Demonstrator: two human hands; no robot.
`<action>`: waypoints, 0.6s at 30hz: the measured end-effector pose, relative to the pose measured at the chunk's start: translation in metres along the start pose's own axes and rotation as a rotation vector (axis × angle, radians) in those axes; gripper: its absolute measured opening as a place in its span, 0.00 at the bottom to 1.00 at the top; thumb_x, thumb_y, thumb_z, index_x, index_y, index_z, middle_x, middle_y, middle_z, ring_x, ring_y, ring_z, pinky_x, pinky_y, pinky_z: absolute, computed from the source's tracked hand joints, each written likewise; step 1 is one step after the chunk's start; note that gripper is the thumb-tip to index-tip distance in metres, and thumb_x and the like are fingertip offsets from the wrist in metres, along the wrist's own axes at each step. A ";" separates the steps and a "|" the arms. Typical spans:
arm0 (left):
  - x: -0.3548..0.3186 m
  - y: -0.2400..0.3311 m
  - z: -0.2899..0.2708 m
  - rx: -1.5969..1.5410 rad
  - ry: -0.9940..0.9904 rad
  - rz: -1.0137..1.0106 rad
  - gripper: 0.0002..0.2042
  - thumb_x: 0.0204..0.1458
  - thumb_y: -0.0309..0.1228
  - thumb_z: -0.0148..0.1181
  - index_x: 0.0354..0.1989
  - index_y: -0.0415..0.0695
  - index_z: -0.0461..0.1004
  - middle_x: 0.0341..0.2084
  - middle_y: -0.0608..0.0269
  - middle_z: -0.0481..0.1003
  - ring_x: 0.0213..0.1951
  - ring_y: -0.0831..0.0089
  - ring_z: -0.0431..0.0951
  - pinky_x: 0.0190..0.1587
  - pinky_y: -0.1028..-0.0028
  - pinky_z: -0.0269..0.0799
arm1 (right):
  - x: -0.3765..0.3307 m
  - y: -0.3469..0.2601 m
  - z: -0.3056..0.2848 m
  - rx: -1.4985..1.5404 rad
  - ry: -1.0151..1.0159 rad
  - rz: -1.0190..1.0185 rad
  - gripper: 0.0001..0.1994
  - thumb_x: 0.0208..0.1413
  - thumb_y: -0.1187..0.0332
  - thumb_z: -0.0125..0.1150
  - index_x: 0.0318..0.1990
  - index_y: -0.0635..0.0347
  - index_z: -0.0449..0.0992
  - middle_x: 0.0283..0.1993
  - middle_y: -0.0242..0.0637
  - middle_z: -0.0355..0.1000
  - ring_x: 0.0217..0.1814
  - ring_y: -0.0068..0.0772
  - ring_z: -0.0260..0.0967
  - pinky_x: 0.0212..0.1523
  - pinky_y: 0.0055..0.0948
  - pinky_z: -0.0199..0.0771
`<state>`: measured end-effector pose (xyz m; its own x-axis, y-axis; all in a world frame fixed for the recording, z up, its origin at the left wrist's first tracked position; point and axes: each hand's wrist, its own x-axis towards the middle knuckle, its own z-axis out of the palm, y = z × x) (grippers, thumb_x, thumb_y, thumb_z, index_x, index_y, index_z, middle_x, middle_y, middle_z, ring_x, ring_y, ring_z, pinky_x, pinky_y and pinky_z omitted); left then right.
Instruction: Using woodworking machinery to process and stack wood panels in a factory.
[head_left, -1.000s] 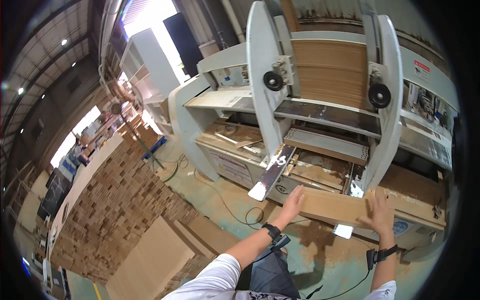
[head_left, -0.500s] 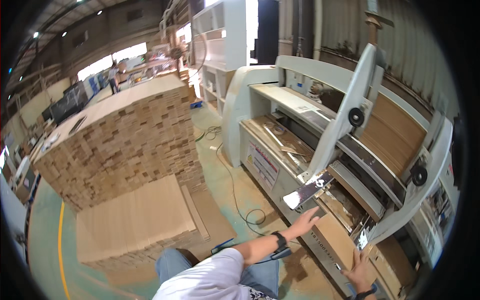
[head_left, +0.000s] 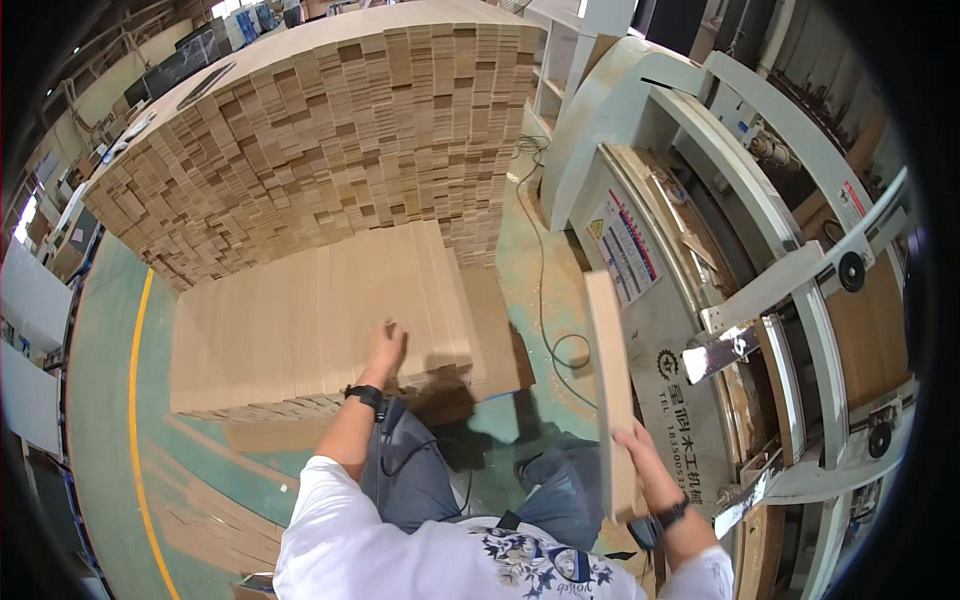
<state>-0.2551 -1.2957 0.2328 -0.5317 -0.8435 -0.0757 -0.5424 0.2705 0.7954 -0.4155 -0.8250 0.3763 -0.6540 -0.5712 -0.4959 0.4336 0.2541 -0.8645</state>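
Note:
My right hand (head_left: pixel 645 465) is closed round the lower part of a long, pale brown wooden board (head_left: pixel 609 370). The board stands nearly upright between the machine and the low stack, and some of my fingers are hidden behind it. Over the low stack of flat boards (head_left: pixel 300 310), my left hand (head_left: pixel 386 348) has its fingers loosely bent and apart, with nothing seen in them. Whether it touches the top boards, I cannot tell. The long boards in this stack lie side by side.
Behind the low stack rises a tall stack of boards (head_left: pixel 350 130). To the right stands a pale grey woodworking machine (head_left: pixel 670 370) with curved arms and metal plates. A black cable (head_left: pixel 543 250) runs along the green floor between them. A yellow line (head_left: pixel 138 400) marks the floor at left.
My view has turned left and down, from the machine towards the stacks. My left hand moved from the machine to over the low stack. My right hand now holds the board away from the machine.

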 end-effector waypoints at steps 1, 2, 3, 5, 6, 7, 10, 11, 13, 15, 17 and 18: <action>0.006 -0.015 -0.012 0.001 0.003 -0.006 0.22 0.50 0.39 0.52 0.50 0.37 0.66 0.49 0.40 0.67 0.52 0.48 0.65 0.55 0.61 0.61 | 0.034 -0.003 0.017 0.044 -0.066 0.089 0.27 0.49 0.63 0.58 0.57 0.62 0.60 0.48 0.35 0.66 0.50 0.26 0.63 0.47 0.26 0.66; 0.007 -0.031 -0.018 0.205 0.074 0.025 0.24 0.50 0.41 0.51 0.52 0.38 0.65 0.53 0.41 0.62 0.56 0.48 0.61 0.57 0.58 0.57 | 0.069 -0.002 0.035 0.076 -0.105 0.134 0.26 0.51 0.61 0.57 0.56 0.61 0.60 0.46 0.36 0.67 0.47 0.26 0.65 0.44 0.27 0.68; 0.010 -0.044 -0.020 0.411 0.147 0.057 0.25 0.51 0.43 0.50 0.54 0.40 0.63 0.57 0.42 0.58 0.59 0.48 0.56 0.59 0.55 0.52 | 0.104 0.001 0.054 0.109 -0.146 0.177 0.24 0.52 0.60 0.56 0.54 0.61 0.61 0.44 0.36 0.68 0.43 0.27 0.67 0.41 0.28 0.70; 0.010 -0.053 -0.014 0.464 0.106 0.048 0.27 0.51 0.45 0.49 0.56 0.41 0.61 0.59 0.43 0.54 0.61 0.48 0.52 0.60 0.52 0.48 | 0.166 0.009 0.087 0.147 -0.214 0.242 0.23 0.53 0.57 0.55 0.52 0.60 0.64 0.41 0.37 0.70 0.38 0.30 0.70 0.36 0.30 0.72; 0.011 -0.055 -0.009 0.514 0.063 0.042 0.29 0.51 0.47 0.48 0.58 0.42 0.59 0.61 0.44 0.50 0.62 0.48 0.47 0.61 0.50 0.43 | 0.204 0.023 0.091 0.128 -0.283 0.314 0.23 0.52 0.54 0.55 0.51 0.60 0.66 0.40 0.37 0.71 0.35 0.32 0.71 0.33 0.32 0.74; 0.007 -0.066 -0.006 0.522 0.062 0.042 0.29 0.51 0.47 0.48 0.58 0.42 0.59 0.61 0.44 0.50 0.62 0.48 0.47 0.61 0.50 0.43 | 0.235 0.035 0.102 0.138 -0.309 0.345 0.24 0.52 0.54 0.55 0.51 0.60 0.66 0.42 0.38 0.71 0.38 0.32 0.71 0.36 0.33 0.73; 0.005 -0.089 -0.009 0.764 0.191 0.277 0.30 0.50 0.47 0.48 0.60 0.43 0.57 0.60 0.43 0.51 0.63 0.49 0.47 0.62 0.50 0.39 | 0.293 0.052 0.155 0.139 -0.348 0.381 0.27 0.51 0.52 0.55 0.54 0.59 0.65 0.46 0.40 0.69 0.44 0.33 0.69 0.41 0.35 0.72; 0.004 -0.081 -0.009 0.753 0.164 0.247 0.31 0.50 0.47 0.49 0.60 0.43 0.56 0.61 0.43 0.50 0.63 0.48 0.46 0.62 0.50 0.38 | 0.306 0.056 0.159 0.118 -0.333 0.375 0.28 0.50 0.51 0.56 0.55 0.58 0.64 0.48 0.41 0.68 0.46 0.35 0.68 0.43 0.36 0.71; 0.005 -0.073 -0.005 0.763 0.140 0.229 0.32 0.48 0.47 0.50 0.60 0.43 0.56 0.61 0.43 0.50 0.63 0.47 0.45 0.62 0.49 0.37 | 0.341 0.066 0.162 0.095 -0.320 0.445 0.30 0.50 0.50 0.56 0.57 0.57 0.62 0.50 0.41 0.68 0.49 0.36 0.67 0.45 0.37 0.70; 0.011 -0.072 0.004 0.745 0.122 0.234 0.32 0.48 0.47 0.50 0.60 0.42 0.56 0.61 0.42 0.50 0.63 0.47 0.46 0.62 0.48 0.37 | 0.377 0.080 0.164 0.046 -0.273 0.460 0.33 0.47 0.47 0.57 0.58 0.56 0.61 0.52 0.42 0.66 0.52 0.39 0.64 0.47 0.41 0.68; 0.007 -0.084 -0.013 0.778 0.130 0.200 0.33 0.49 0.50 0.49 0.60 0.44 0.57 0.61 0.43 0.50 0.63 0.47 0.47 0.61 0.47 0.39 | 0.384 0.065 0.203 0.099 -0.297 0.484 0.30 0.48 0.49 0.57 0.56 0.55 0.63 0.49 0.40 0.68 0.48 0.38 0.66 0.45 0.39 0.69; 0.006 -0.083 -0.017 0.799 0.136 0.182 0.33 0.49 0.50 0.49 0.60 0.44 0.57 0.61 0.43 0.50 0.63 0.47 0.47 0.61 0.47 0.39 | 0.386 0.056 0.215 0.138 -0.272 0.494 0.26 0.50 0.51 0.56 0.54 0.55 0.65 0.46 0.38 0.69 0.45 0.37 0.68 0.43 0.38 0.69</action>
<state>-0.2023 -1.3313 0.1762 -0.6005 -0.7895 0.1267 -0.7811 0.6131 0.1179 -0.5104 -1.1985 0.1538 -0.1787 -0.5954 -0.7833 0.7358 0.4477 -0.5081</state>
